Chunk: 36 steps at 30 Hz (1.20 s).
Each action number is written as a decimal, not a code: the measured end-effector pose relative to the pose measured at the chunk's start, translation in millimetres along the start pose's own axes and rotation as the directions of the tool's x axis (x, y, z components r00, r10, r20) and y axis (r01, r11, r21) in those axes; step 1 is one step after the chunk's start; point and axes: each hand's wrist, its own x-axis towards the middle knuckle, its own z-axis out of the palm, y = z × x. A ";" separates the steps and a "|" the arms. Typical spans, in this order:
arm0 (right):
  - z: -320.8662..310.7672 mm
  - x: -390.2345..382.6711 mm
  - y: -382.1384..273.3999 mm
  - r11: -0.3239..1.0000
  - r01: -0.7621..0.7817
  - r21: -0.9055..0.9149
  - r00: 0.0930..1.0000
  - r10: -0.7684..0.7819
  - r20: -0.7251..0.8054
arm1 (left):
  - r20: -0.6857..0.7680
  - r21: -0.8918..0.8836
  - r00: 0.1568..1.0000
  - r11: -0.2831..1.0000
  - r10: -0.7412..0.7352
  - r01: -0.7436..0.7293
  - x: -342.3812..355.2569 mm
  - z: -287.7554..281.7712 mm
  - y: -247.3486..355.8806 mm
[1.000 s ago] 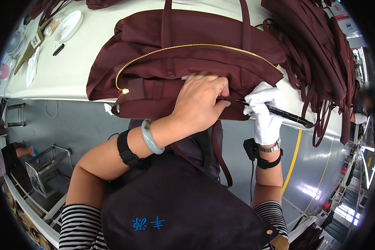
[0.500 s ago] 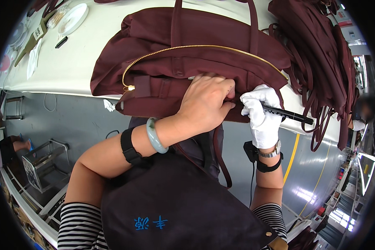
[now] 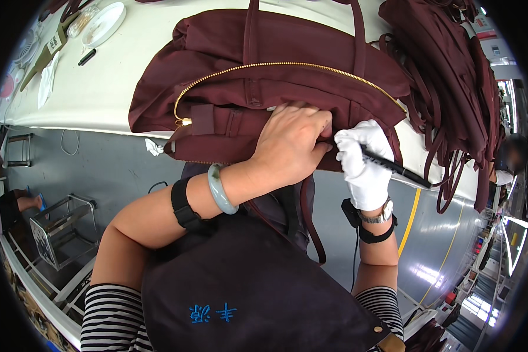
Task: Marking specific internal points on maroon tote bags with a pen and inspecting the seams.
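Observation:
A large maroon fabric bag point(image 3: 311, 41) lies on the table edge in front of me, its gold zipper point(image 3: 287, 64) running open in a wide arc. My left hand point(image 3: 293, 138), bare, is closed over the bag's near opening, with fingers curled into the fabric and fingertips partly hidden. Just right of it, my right hand point(image 3: 364, 161) in a white glove grips a black marker pen point(image 3: 400, 170). The pen's rear slants down to the right, while its front end is hidden by the glove. The gloved fingertips are at the bag's near edge, close to my left thumb.
More maroon bags point(image 3: 446, 76) with dangling straps are heaped on the right. At the far left of the table point(image 3: 111, 100) are a white plate point(image 3: 107, 26), another black pen point(image 3: 87, 57) and a white cloth point(image 3: 48, 79). A metal-framed stool point(image 3: 64, 229) stands on the floor at left.
My gloved right hand has shifted slightly left and turned, so the pen slants more steeply. My left hand keeps its hold, and the bag has shifted slightly right.

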 end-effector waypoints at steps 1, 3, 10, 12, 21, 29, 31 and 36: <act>0.4 0.0 0.2 0.996 -0.021 0.083 0.999 0.023 -0.033 | 0.001 0.002 1.000 1.000 0.000 0.000 -0.2 -0.1 -0.3; -1.3 -2.1 -0.9 0.922 -0.136 0.362 0.981 0.177 -0.083 | 0.007 -0.042 1.000 0.999 0.006 -0.005 -0.4 -0.7 -1.4; -2.5 -8.1 4.0 0.918 -0.179 0.353 0.977 0.210 -0.049 | -0.009 -0.017 1.000 1.000 0.017 -0.017 -0.5 0.1 -1.0; -3.3 -10.1 7.1 0.918 -0.177 0.355 0.978 0.206 -0.045 | -0.007 -0.015 1.000 1.000 0.015 -0.016 -0.4 -0.2 -0.8; -21.7 -9.8 15.7 0.943 0.311 -0.121 0.950 -0.309 0.033 | 0.016 0.004 1.000 1.000 -0.013 0.012 -1.2 0.5 -1.2; -23.4 6.1 13.7 0.692 0.586 -0.422 0.802 -0.420 0.425 | -0.016 0.002 1.000 1.000 0.005 -0.005 -0.6 1.5 -1.3; -22.5 6.3 15.3 0.712 0.571 -0.409 0.809 -0.406 0.424 | -0.016 0.020 1.000 1.000 0.003 -0.003 -0.5 1.0 -0.5; -20.8 1.4 18.7 0.830 0.506 -0.234 0.861 -0.473 0.186 | -0.012 -0.025 1.000 1.000 -0.005 0.004 -1.0 0.6 -0.9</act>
